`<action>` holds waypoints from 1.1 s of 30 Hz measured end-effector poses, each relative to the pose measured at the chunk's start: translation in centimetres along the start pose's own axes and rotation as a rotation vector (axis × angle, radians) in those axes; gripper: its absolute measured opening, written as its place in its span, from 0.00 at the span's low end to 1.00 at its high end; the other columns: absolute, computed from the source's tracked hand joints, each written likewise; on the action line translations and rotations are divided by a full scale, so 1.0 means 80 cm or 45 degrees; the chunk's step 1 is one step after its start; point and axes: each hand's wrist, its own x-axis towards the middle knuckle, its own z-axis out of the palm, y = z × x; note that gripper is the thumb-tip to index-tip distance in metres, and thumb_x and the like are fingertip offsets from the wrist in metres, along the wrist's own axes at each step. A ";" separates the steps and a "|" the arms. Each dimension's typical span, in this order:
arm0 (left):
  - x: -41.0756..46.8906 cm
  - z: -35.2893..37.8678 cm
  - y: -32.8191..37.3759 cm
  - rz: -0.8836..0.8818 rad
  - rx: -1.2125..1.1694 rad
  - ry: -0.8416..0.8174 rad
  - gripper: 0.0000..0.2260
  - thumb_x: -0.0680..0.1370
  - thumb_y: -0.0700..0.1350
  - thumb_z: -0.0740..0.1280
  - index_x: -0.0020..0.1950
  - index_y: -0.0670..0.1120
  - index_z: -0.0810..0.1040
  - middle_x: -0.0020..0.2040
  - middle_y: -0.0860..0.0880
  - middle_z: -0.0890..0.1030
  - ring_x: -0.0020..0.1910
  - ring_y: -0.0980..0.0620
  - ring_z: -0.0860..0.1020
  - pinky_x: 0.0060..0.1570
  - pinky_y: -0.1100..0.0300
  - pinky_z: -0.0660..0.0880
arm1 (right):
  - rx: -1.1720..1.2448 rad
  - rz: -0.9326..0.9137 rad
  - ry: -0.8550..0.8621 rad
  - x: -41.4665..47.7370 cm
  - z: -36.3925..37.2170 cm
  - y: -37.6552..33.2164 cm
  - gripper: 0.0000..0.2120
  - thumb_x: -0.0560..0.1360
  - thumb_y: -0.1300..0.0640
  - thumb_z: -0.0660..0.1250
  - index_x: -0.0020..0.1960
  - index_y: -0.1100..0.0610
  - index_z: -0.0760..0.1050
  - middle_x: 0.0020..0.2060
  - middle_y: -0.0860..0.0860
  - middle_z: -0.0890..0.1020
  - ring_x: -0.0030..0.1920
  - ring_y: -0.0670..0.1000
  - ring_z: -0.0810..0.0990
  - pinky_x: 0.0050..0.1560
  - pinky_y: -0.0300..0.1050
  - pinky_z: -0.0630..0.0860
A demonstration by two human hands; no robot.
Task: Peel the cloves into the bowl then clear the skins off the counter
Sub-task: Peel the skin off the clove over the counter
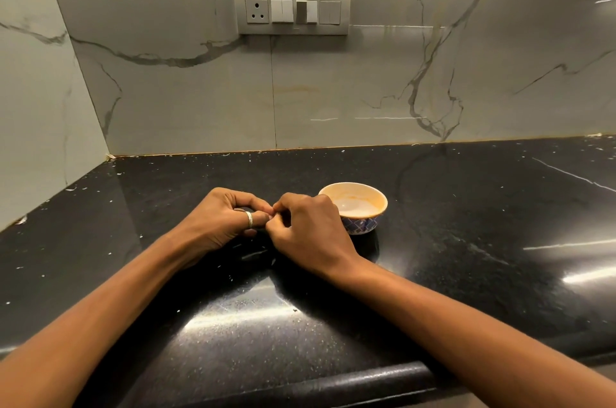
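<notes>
Grey-white veined marble-look wall fills the top half and wraps the left corner. Below it is a glossy black speckled stone counter with light glare. Two bare forearms reach in from the bottom edge. Left hand and right hand are together at mid-counter, resting low on it, fingers curled, tips meeting between them; cannot tell if a clove is pinched there, the spot is hidden by fingers. Beige switch plate with one socket and several rockers sits on the wall above. Small round ceramic bowl, orange-stained cream inside, blue pattern outside, stands upright just right of the right hand, its left rim partly hidden by the knuckles. Silver ring on a left-hand finger. Tiny pale flecks are scattered over the counter; too small to identify.
</notes>
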 end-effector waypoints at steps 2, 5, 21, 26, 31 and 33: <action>0.000 -0.001 0.000 -0.011 0.012 -0.005 0.05 0.76 0.32 0.71 0.43 0.40 0.86 0.50 0.34 0.84 0.47 0.45 0.81 0.60 0.43 0.76 | 0.018 0.009 -0.010 -0.001 -0.001 0.000 0.10 0.75 0.54 0.67 0.49 0.55 0.84 0.39 0.54 0.86 0.38 0.54 0.82 0.41 0.52 0.78; 0.000 -0.003 0.000 -0.036 0.002 -0.026 0.04 0.73 0.34 0.74 0.44 0.42 0.87 0.49 0.37 0.85 0.49 0.43 0.83 0.64 0.41 0.76 | 0.042 0.028 -0.023 -0.001 -0.002 0.001 0.09 0.75 0.53 0.67 0.49 0.55 0.84 0.39 0.53 0.86 0.38 0.53 0.82 0.42 0.51 0.79; -0.005 -0.013 0.009 -0.055 -0.053 -0.194 0.10 0.72 0.35 0.73 0.53 0.37 0.85 0.48 0.39 0.86 0.50 0.44 0.85 0.52 0.58 0.82 | 0.138 0.097 -0.135 -0.002 -0.016 0.005 0.07 0.76 0.55 0.69 0.48 0.55 0.86 0.41 0.51 0.87 0.40 0.49 0.82 0.45 0.49 0.79; -0.006 -0.007 0.007 -0.024 -0.016 -0.114 0.05 0.75 0.33 0.71 0.49 0.37 0.85 0.45 0.39 0.86 0.45 0.47 0.85 0.48 0.62 0.82 | 0.140 0.106 -0.138 -0.001 -0.014 0.004 0.08 0.74 0.57 0.68 0.47 0.55 0.86 0.40 0.51 0.87 0.39 0.49 0.82 0.45 0.48 0.78; -0.008 -0.007 0.009 -0.032 0.031 -0.106 0.06 0.75 0.32 0.71 0.50 0.37 0.85 0.44 0.40 0.86 0.42 0.50 0.85 0.42 0.65 0.81 | 0.149 0.107 -0.166 -0.001 -0.014 0.005 0.08 0.75 0.56 0.69 0.49 0.55 0.86 0.41 0.51 0.87 0.41 0.50 0.82 0.47 0.49 0.78; -0.008 -0.010 0.010 -0.031 0.088 -0.132 0.06 0.72 0.35 0.75 0.48 0.41 0.86 0.45 0.40 0.86 0.44 0.48 0.85 0.47 0.61 0.82 | 0.159 0.110 -0.176 0.000 -0.014 0.006 0.08 0.76 0.55 0.69 0.49 0.55 0.86 0.41 0.51 0.87 0.42 0.50 0.83 0.48 0.51 0.79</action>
